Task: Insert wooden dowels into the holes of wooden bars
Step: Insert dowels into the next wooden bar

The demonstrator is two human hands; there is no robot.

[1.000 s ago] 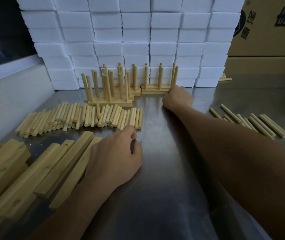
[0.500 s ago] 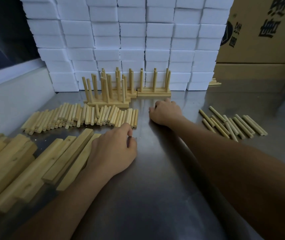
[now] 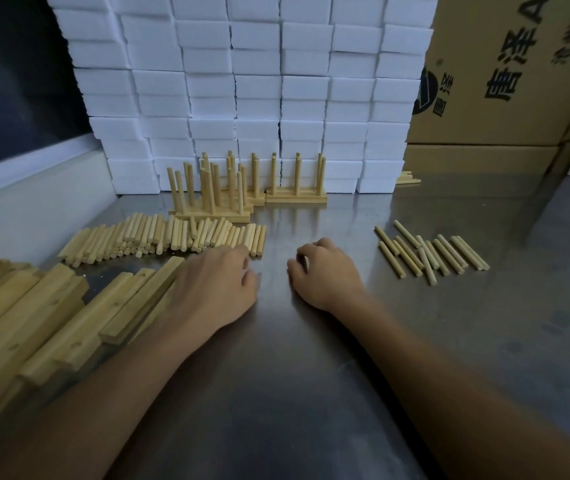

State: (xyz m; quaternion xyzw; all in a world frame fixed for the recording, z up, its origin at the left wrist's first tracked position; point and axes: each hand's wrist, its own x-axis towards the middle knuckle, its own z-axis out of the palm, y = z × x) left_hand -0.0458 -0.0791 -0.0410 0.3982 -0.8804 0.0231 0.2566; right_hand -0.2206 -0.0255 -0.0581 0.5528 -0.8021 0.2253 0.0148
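Note:
Plain wooden bars [image 3: 34, 317] with drilled holes lie piled at the left. A wide heap of short dowels [image 3: 159, 237] lies behind them, and a smaller group of loose dowels [image 3: 429, 252] lies at the right. Several bars with upright dowels in them [image 3: 212, 211] stand at the back; the rightmost one [image 3: 295, 197] stands apart. My left hand [image 3: 217, 285] rests palm down over the near ends of the bars, fingers loose, holding nothing. My right hand [image 3: 325, 271] rests on the steel table [image 3: 311, 393] beside it, fingers curled under, with nothing in it.
A wall of white foam blocks [image 3: 259, 81] closes the back of the table. Cardboard boxes [image 3: 505, 71] are stacked at the back right, with a few small wooden pieces [image 3: 407, 177] at their foot. A white ledge runs along the left.
My right hand has drawn back from the rightmost dowelled bar at the back to a spot near my left hand. The left hand has barely moved.

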